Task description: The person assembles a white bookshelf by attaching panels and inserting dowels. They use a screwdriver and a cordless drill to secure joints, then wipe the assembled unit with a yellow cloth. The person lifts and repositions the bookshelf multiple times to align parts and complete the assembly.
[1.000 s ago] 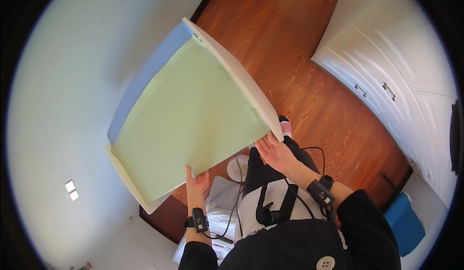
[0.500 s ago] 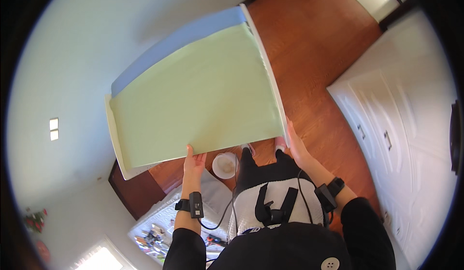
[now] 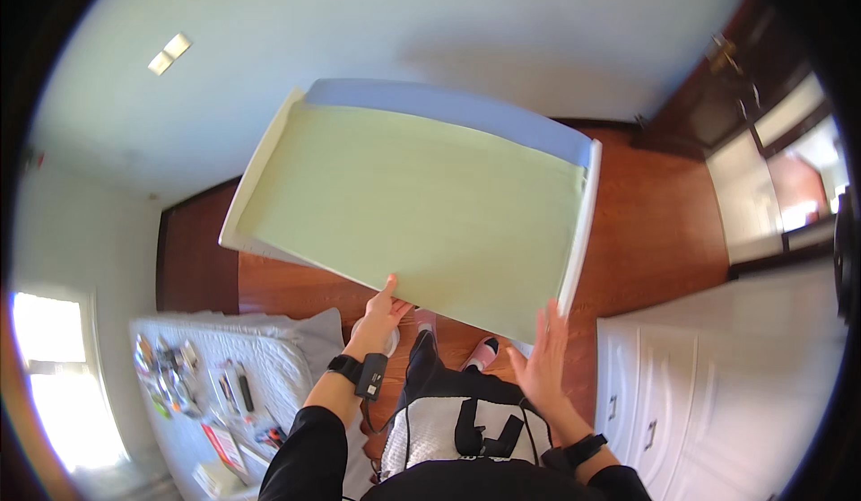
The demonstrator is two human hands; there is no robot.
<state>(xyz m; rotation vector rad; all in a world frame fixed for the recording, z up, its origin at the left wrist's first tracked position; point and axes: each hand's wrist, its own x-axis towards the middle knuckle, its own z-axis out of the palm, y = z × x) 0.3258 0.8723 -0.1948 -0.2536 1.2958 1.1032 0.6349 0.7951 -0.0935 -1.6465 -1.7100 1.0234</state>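
A large shelf-like panel stretches across the middle, with a pale green flat surface, a blue board along its far side and white raised boards at both ends. My left hand grips its near edge, thumb on top and fingers curled beneath. At the near right corner, beside the white end board, my right hand has its fingers stretched and thumb apart. Those fingertips overlap the corner; whether they press on it I cannot tell. What supports the panel underneath is hidden.
Left of me, a quilted light cover carries tools and small items. White cabinets stand at the right, a dark door at the far right. A pale wall rises behind the panel. A white bucket is partly hidden behind my left hand.
The panel has turned clockwise in view, its right end now lower, as the whole view swung round. My right hand has come off the side board's outer face, fingers spread. The left keeps its grip.
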